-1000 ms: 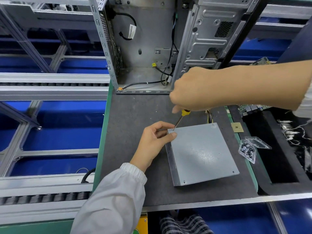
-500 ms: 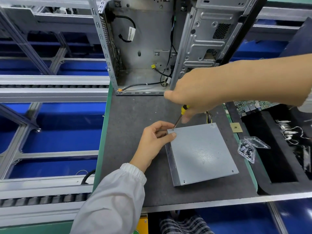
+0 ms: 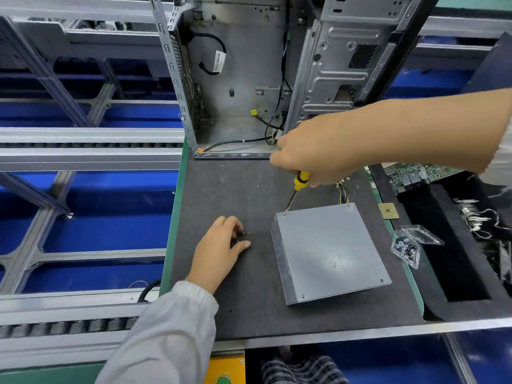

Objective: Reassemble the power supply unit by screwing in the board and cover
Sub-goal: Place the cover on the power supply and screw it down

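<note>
Head view, right hand (image 3: 313,156) gripping screwdriver (image 3: 296,189) on power supply (image 3: 329,253) corner, left hand (image 3: 219,250) loosely curled over loose screws (image 3: 245,233)

I count one power supply unit (image 3: 329,253), one screwdriver (image 3: 297,188), about three loose screws (image 3: 245,236) on the table (image 3: 249,314), one open computer case (image 3: 249,79), one plastic screw box (image 3: 410,242), and two hands: left hand (image 3: 219,250), right hand (image 3: 313,153).

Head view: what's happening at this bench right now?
A person is screwing the cover onto a grey power supply unit on the dark mat. The right hand holds a yellow-handled screwdriver, tip at the cover's far-left corner. The left hand is on the mat, fingers at small loose screws.
</note>
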Demonstrator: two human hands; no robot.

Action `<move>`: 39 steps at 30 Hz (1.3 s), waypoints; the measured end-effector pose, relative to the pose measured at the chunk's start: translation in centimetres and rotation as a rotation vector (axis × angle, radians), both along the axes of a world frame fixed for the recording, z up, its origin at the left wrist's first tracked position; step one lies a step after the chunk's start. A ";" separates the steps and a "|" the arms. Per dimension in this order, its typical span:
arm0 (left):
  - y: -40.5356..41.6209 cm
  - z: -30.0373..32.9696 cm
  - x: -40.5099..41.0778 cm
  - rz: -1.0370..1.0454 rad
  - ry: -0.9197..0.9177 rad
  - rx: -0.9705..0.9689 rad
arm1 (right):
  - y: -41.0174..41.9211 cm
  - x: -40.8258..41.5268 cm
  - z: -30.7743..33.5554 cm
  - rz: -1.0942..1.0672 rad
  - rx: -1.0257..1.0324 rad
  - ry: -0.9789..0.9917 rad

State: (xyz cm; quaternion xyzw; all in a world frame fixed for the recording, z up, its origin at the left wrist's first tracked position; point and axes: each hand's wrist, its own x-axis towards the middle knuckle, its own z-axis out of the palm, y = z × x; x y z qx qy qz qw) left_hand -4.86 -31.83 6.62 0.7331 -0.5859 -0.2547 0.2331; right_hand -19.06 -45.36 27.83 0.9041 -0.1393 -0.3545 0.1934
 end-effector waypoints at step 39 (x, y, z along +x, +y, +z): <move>-1.9 4.0 -1.7 0.143 0.874 -0.180 | 1.0 -1.6 0.1 -0.063 -0.018 -0.199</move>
